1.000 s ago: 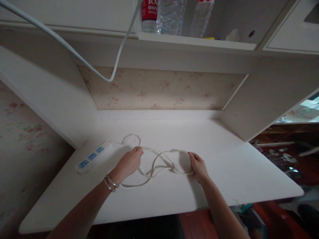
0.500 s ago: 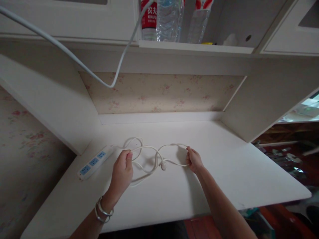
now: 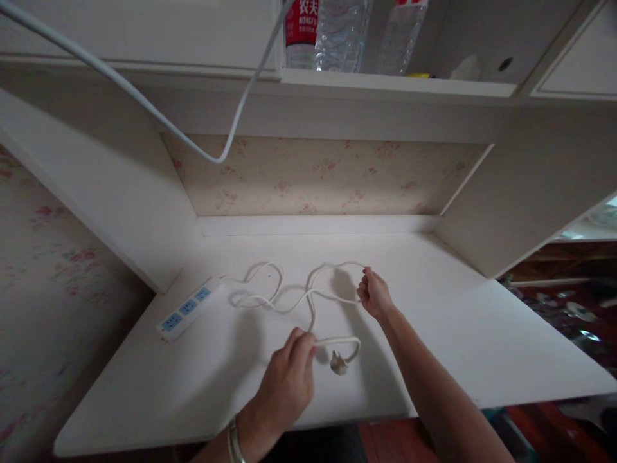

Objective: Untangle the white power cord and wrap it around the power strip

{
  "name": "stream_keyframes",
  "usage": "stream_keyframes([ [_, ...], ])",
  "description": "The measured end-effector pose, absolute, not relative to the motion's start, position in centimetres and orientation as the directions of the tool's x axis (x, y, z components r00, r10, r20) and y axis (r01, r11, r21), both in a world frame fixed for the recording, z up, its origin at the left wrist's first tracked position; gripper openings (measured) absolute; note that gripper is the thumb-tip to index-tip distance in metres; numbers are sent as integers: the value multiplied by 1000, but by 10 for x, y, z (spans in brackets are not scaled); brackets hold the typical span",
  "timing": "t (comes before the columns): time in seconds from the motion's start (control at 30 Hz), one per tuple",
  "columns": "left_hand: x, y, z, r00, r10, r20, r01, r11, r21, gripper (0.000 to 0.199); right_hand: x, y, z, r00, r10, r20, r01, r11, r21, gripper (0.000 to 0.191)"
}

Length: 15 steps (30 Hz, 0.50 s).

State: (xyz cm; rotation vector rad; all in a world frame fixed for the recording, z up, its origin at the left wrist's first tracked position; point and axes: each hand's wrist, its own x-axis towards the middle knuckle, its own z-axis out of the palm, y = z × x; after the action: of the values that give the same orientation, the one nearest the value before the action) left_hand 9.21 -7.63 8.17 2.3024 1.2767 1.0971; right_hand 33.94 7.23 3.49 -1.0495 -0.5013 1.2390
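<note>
A white power strip (image 3: pixel 189 310) with blue sockets lies at the left of the white desk. Its white cord (image 3: pixel 260 299) runs in loose loops across the desktop to both hands. My left hand (image 3: pixel 292 373) is closed on the cord near the desk's front, close to the plug end. From that grip a short bend of cord leads to the plug (image 3: pixel 339 364), whose prongs point up and back. Farther right, my right hand (image 3: pixel 375 292) is closed round another part of the cord, where a loop enters the fist.
Another white cable (image 3: pixel 219 159) hangs in front of the upper cabinet. Plastic bottles (image 3: pixel 340 38) stand on the shelf (image 3: pixel 395 83) above. Side panels (image 3: pixel 535 173) flank the desk (image 3: pixel 434 360). Things on the floor show at the right.
My left hand has moved right and toward the desk's front, pulling the plug end out of the tangle. The loops at left lie looser. My right hand has barely moved.
</note>
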Motion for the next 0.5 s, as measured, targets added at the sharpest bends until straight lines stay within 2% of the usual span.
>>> stream_keyframes([
  [0.2,144,-81,44,350,861,369,731,-498,467,23,313,86,106,215,969,-117,-557,23,-830,29],
  [0.33,169,-67,39,443,856,268,733,-518,441,26,298,75,147,128,991,-36,-594,48,-803,27],
  [0.43,192,-50,42,516,830,212,677,-547,492,27,286,59,168,0,999,39,-644,30,-764,23],
  [0.5,208,-34,46,480,861,170,651,-479,588,27,280,48,176,-48,997,54,-672,8,-741,21],
])
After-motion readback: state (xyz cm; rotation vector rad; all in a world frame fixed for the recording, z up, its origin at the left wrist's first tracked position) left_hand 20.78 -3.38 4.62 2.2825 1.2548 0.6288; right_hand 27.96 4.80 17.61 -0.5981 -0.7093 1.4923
